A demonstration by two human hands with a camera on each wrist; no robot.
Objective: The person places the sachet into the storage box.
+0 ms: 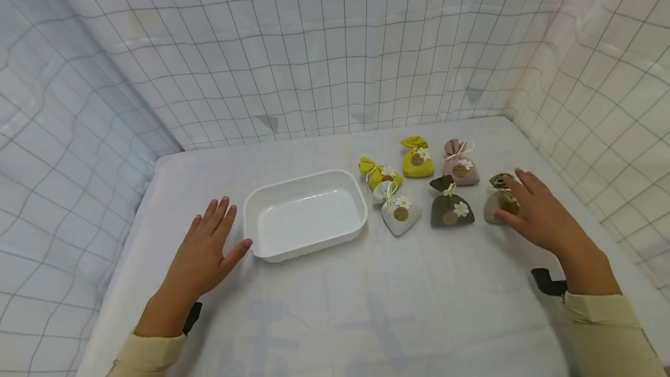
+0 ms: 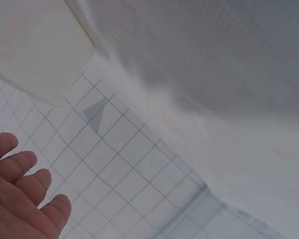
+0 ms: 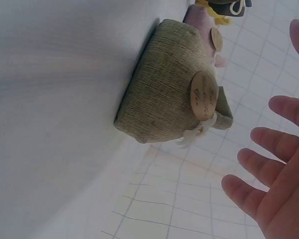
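In the head view the right hand (image 1: 541,214) hovers with spread fingers over a small olive-green cloth pouch (image 1: 494,207). The right wrist view shows that pouch (image 3: 162,84), with a round tag and a white flower, and the hand (image 3: 279,164) apart from it. At the left, the left hand (image 1: 201,258) has its fingers extended beside the white rectangular tray (image 1: 309,220), holding nothing; its thumb tip is close to the tray's corner, contact unclear. In the left wrist view the fingers of the left hand (image 2: 25,194) are slightly bent and hold nothing.
Between tray and right hand lie a white pouch (image 1: 400,217), a dark brown pouch (image 1: 442,211), a pink pouch (image 1: 466,174) and two yellow pouches (image 1: 419,166), (image 1: 376,178). Grid-patterned curtains (image 1: 324,45) surround the white-covered table (image 1: 419,307).
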